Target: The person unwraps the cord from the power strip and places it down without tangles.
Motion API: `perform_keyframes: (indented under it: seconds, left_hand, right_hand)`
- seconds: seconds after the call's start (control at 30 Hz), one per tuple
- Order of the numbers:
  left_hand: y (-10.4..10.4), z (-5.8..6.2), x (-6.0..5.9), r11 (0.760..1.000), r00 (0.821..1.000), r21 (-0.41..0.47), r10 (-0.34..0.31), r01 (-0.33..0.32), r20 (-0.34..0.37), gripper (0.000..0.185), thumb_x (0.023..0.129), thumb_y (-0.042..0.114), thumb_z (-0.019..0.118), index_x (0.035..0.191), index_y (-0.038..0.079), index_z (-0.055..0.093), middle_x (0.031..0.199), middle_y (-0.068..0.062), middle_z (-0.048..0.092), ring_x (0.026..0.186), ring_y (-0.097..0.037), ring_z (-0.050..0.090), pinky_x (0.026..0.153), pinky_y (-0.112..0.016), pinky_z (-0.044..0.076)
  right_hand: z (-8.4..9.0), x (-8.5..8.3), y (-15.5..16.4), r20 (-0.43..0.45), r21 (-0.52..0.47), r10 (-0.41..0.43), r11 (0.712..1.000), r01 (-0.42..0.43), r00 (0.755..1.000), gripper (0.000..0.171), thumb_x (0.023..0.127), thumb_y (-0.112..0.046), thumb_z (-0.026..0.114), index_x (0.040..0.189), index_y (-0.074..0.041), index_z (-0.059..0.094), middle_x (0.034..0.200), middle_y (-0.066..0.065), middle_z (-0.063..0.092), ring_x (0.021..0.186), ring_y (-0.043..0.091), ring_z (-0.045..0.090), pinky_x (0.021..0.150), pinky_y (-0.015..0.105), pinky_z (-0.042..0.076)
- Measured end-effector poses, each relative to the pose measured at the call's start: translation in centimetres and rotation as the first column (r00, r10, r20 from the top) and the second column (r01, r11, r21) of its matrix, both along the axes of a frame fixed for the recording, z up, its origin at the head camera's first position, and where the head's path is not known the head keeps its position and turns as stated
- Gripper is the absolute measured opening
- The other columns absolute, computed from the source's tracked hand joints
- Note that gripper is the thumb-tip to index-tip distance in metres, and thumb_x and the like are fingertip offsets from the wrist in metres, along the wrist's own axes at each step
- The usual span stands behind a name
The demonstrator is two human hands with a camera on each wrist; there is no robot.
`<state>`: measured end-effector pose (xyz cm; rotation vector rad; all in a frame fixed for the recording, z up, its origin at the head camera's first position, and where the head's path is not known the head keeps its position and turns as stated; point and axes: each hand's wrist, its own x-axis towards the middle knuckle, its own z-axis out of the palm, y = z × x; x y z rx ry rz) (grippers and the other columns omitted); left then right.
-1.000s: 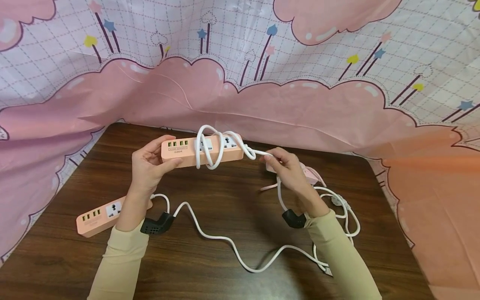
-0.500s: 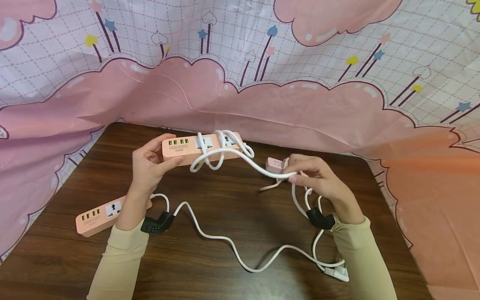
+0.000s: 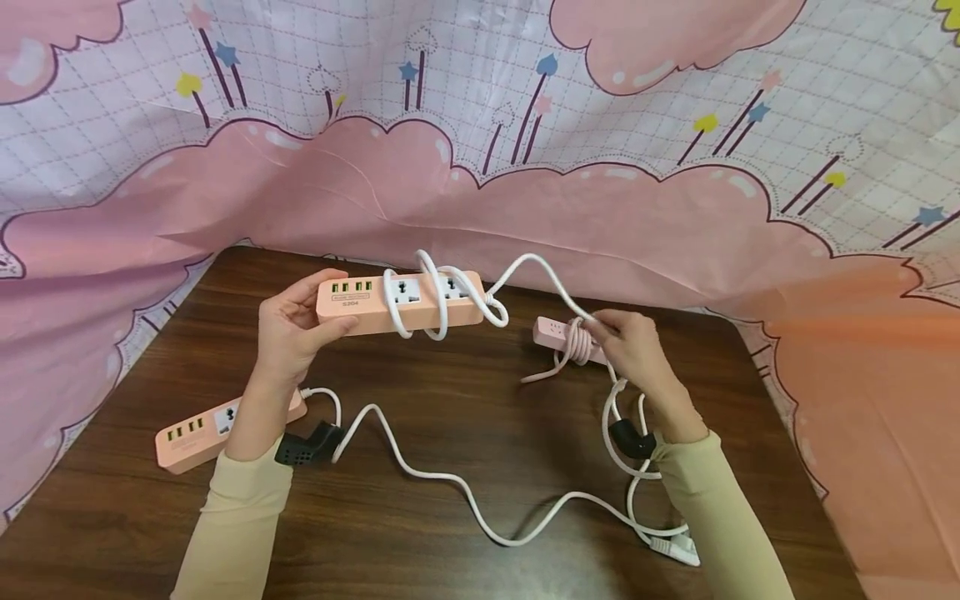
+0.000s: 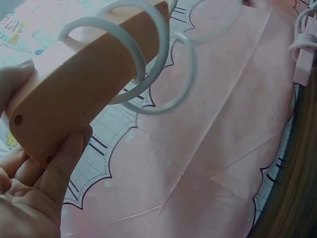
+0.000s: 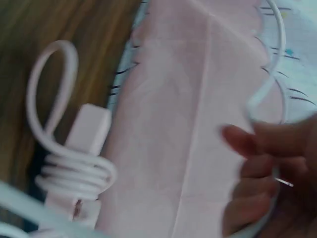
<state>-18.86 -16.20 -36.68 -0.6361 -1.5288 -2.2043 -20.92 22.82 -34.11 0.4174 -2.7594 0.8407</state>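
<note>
My left hand (image 3: 296, 325) grips the left end of an orange power strip (image 3: 360, 318) held above the table. White cord (image 3: 438, 300) loops loosely around the strip's middle and right part, over its sockets. From the strip's right end the cord rises in an arc to my right hand (image 3: 633, 346), which pinches it between thumb and fingers. The left wrist view shows the strip's plain underside (image 4: 89, 74) with thumb and fingers around its end. In the right wrist view the cord (image 5: 265, 94) runs into the curled fingers, somewhat blurred.
A second orange power strip (image 3: 191, 437) lies at the table's left, partly behind the left forearm. Its white cord (image 3: 465, 492) snakes right to a plug (image 3: 675, 548). A small pink power strip (image 3: 551, 333) wrapped in its own cord lies behind the right hand. A patterned curtain (image 3: 480, 200) backs the table.
My right hand has moved to the right and slightly down, drawing the cord out from the strip. The loops on the strip have shifted. My left hand keeps its hold in nearly the same place.
</note>
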Motion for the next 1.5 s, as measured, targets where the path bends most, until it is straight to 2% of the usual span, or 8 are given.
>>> perform_keyframes:
  seconds: [0.17,0.4,0.57,0.7,0.87,1.2,1.33,1.5]
  left_hand:
    - [0.1,-0.7,0.2,0.998,1.0,-0.054,-0.011,0.012,0.022,0.05,0.064,-0.027,0.065,0.112,-0.011,0.061,0.094,-0.007,0.07,0.08,-0.012,0.063,0.067,-0.02,0.052]
    - [-0.3,-1.1,-0.1,0.996,0.999,-0.087,0.036,-0.033,0.033,0.053,0.063,-0.03,0.064,0.113,-0.014,0.058,0.097,-0.006,0.069,0.083,-0.013,0.062,0.069,-0.02,0.052]
    - [-0.7,-1.0,-0.2,0.994,0.996,-0.073,0.084,-0.082,0.033,0.051,0.064,-0.029,0.064,0.113,-0.014,0.059,0.098,-0.006,0.069,0.084,-0.013,0.062,0.069,-0.02,0.052]
    - [-1.0,-0.7,-0.3,0.992,0.991,-0.022,0.122,-0.122,0.046,0.049,0.065,-0.028,0.064,0.113,-0.015,0.058,0.098,-0.007,0.069,0.084,-0.014,0.063,0.07,-0.02,0.051]
    - [-1.2,-0.5,-0.4,0.983,0.982,0.038,0.179,-0.182,0.059,0.047,0.067,-0.028,0.064,0.111,-0.013,0.061,0.098,-0.007,0.07,0.084,-0.014,0.063,0.07,-0.02,0.051]
    - [-2.0,0.2,-0.5,0.96,0.971,0.147,0.229,-0.237,0.07,0.044,0.067,-0.026,0.063,0.108,-0.012,0.062,0.093,-0.009,0.07,0.08,-0.014,0.063,0.066,-0.019,0.051]
    - [-2.0,0.5,-0.5,0.958,0.974,0.177,0.219,-0.227,0.065,0.045,0.066,-0.028,0.063,0.108,-0.013,0.062,0.094,-0.01,0.07,0.081,-0.015,0.062,0.067,-0.02,0.051]
    - [-1.9,0.9,-0.4,0.957,0.979,0.21,0.198,-0.202,0.041,0.044,0.066,-0.029,0.062,0.107,-0.013,0.063,0.093,-0.012,0.07,0.08,-0.016,0.062,0.066,-0.021,0.051]
  right_hand:
    - [1.8,0.8,0.1,-0.129,-0.373,-0.05,0.928,-0.002,0.99,0.015,0.092,-0.003,0.057,0.095,0.005,0.069,0.065,-0.003,0.058,0.06,0.007,0.042,0.052,0.021,0.031]
    - [3.4,2.7,1.8,-0.222,-0.59,0.284,0.722,-0.361,0.933,0.016,0.09,0.009,0.052,0.096,0.008,0.067,0.076,0.0,0.058,0.073,0.012,0.049,0.064,0.021,0.038]
    - [3.9,3.7,3.7,-0.328,-0.572,0.633,0.458,-0.68,0.702,0.016,0.086,0.014,0.053,0.095,0.013,0.066,0.083,0.009,0.061,0.076,0.016,0.05,0.065,0.024,0.038]
    - [4.3,4.3,5.7,-0.284,-0.498,0.784,0.37,-0.784,0.551,0.023,0.082,0.018,0.051,0.098,0.012,0.066,0.073,0.007,0.051,0.068,0.013,0.04,0.055,0.025,0.031]
    - [3.5,4.8,8.4,-0.06,-0.414,0.825,0.492,-0.766,0.562,0.047,0.067,0.03,0.05,0.099,0.001,0.069,0.068,0.003,0.043,0.06,0.011,0.036,0.051,0.024,0.032]
    - [-0.1,5.3,11.4,0.395,-0.158,0.533,0.842,-0.516,0.748,0.021,0.083,0.004,0.062,0.08,-0.014,0.072,0.074,-0.009,0.057,0.068,0.001,0.048,0.056,0.023,0.041]
    - [-1.3,4.9,11.8,0.466,-0.015,0.385,0.903,-0.429,0.796,0.014,0.084,-0.007,0.066,0.074,-0.015,0.072,0.072,-0.011,0.057,0.066,0.0,0.048,0.057,0.022,0.042]
    - [-2.6,4.1,11.5,0.445,0.196,0.268,0.902,-0.385,0.855,0.01,0.08,-0.011,0.07,0.07,-0.013,0.072,0.07,-0.01,0.058,0.065,-0.002,0.047,0.057,0.023,0.042]
